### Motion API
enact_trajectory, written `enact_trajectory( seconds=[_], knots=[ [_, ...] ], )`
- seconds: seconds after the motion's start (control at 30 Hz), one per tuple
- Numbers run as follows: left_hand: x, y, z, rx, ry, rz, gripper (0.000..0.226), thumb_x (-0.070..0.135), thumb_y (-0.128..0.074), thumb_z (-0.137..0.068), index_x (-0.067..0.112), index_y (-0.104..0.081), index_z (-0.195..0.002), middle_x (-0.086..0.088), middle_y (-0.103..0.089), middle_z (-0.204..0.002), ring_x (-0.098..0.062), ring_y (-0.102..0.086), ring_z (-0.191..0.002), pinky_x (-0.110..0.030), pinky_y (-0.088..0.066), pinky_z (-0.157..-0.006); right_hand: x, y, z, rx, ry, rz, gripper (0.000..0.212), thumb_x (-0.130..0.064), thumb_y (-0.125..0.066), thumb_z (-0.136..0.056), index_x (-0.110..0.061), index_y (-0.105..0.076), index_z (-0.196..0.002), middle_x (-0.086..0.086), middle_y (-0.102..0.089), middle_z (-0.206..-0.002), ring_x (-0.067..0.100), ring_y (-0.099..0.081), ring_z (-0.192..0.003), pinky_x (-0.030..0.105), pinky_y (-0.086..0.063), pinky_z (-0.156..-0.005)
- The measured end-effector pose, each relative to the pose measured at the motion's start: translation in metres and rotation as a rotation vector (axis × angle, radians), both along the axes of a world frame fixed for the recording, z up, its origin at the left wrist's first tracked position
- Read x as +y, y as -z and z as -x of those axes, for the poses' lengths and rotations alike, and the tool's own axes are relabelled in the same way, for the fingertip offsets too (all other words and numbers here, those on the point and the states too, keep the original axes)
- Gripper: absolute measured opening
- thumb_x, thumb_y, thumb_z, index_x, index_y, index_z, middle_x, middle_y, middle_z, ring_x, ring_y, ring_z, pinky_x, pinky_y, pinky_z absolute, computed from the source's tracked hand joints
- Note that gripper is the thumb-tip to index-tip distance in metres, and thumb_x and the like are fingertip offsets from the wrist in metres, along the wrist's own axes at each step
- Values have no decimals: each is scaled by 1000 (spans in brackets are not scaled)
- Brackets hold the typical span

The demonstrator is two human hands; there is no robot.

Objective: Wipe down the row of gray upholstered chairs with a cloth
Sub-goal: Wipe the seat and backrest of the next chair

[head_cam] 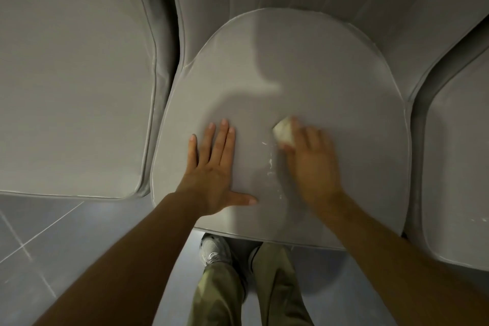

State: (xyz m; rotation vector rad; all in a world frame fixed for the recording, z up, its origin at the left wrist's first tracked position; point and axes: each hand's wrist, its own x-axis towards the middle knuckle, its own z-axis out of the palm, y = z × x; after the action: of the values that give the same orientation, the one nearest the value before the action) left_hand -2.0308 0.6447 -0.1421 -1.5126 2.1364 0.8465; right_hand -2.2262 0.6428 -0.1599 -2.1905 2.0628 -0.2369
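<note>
Fingers (300, 135) of the right grip (313, 164) are curled over a small pale cloth (283, 133) and press it onto the middle seat (277, 61). This grip is blurred, so how the thumb lies is not clear. The cloth lies a little right of the seat's centre, nearer to the front edge than to the back edge. Just left of it, thin white streaks (270, 167) run on the upholstery toward the front edge. The left grip (211, 174) holds nothing: it rests flat on the front-left part of the same seat, with straight, spread fingers. One gray chair (74, 82) stands close on the left side, another (460, 167) on the right. Below the front edge show a gray shoe (213, 251), green trousers (225, 296) and the tiled floor (53, 246).
</note>
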Motion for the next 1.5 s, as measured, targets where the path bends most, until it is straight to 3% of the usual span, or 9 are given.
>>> enact_trajectory(
  seconds=[0.1,0.27,0.47,0.6,0.73,0.87,1.07,1.3,1.5],
  knots=[
    [9,-3,1,-30,19,-21,134,86,-48,-63,18,54,-117,2,61,-123,-25,51,-122,-42,35,-98,24,-3,-14,-64,-160,23,47,-30,-40,-89,2,-62,-115,15,-60,-83,25,-42,-78,37,-36,-67],
    [15,-2,-2,-42,34,-18,140,87,-52,-58,19,55,-117,2,59,-125,-22,54,-119,-45,30,-105,-18,-20,-13,-282,128,75,44,-26,-46,-91,4,-57,-122,24,-57,-92,39,-56,-81,40,-50,-70],
    [23,-7,-9,-44,74,-1,137,89,-47,-59,15,53,-117,-1,58,-125,-25,45,-128,-44,26,-108,51,2,-59,-55,-51,9,44,-33,-39,-88,-7,-65,-112,10,-60,-84,24,-43,-76,35,-30,-66],
    [38,-14,-10,-47,103,-30,135,94,-37,-57,13,50,-121,-6,54,-134,-27,43,-130,-47,23,-109,73,-13,-50,-201,-67,7,42,-30,-40,-88,-7,-63,-115,12,-58,-86,23,-40,-78,36,-32,-68],
    [33,-17,4,-22,97,-26,132,82,-51,-66,13,46,-124,-3,50,-134,-20,42,-129,-49,21,-109,60,-27,-4,-277,257,49,49,-24,-42,-85,2,-56,-123,24,-55,-92,39,-56,-78,40,-50,-66],
    [23,-9,12,-5,112,-9,141,86,-53,-56,17,52,-119,2,56,-127,-17,46,-126,-46,28,-104,30,-29,74,-141,528,42,47,-18,-44,-96,-3,-38,-140,28,-45,-121,41,-46,-104,40,-36,-88],
    [19,1,15,27,71,41,152,98,-31,-26,20,49,-130,3,47,-138,-12,45,-128,-36,41,-93,-12,-11,122,-18,591,-120,54,-28,-32,-91,-3,-38,-139,27,-40,-130,40,-39,-115,45,-33,-93],
    [16,-3,20,-53,88,-9,143,89,-44,-37,22,54,-117,8,61,-121,-18,52,-121,-47,31,-101,54,-7,-1,-185,331,-135,53,-29,-36,-74,-3,-63,-112,18,-58,-90,32,-49,-80,37,-34,-66],
    [27,-16,23,-32,20,-13,143,83,-53,-46,18,44,-129,4,50,-136,-17,46,-125,-43,22,-109,56,-31,17,-355,327,-170,47,-26,-51,-93,-10,-44,-137,16,-49,-119,33,-47,-106,41,-39,-86]
  ],
)
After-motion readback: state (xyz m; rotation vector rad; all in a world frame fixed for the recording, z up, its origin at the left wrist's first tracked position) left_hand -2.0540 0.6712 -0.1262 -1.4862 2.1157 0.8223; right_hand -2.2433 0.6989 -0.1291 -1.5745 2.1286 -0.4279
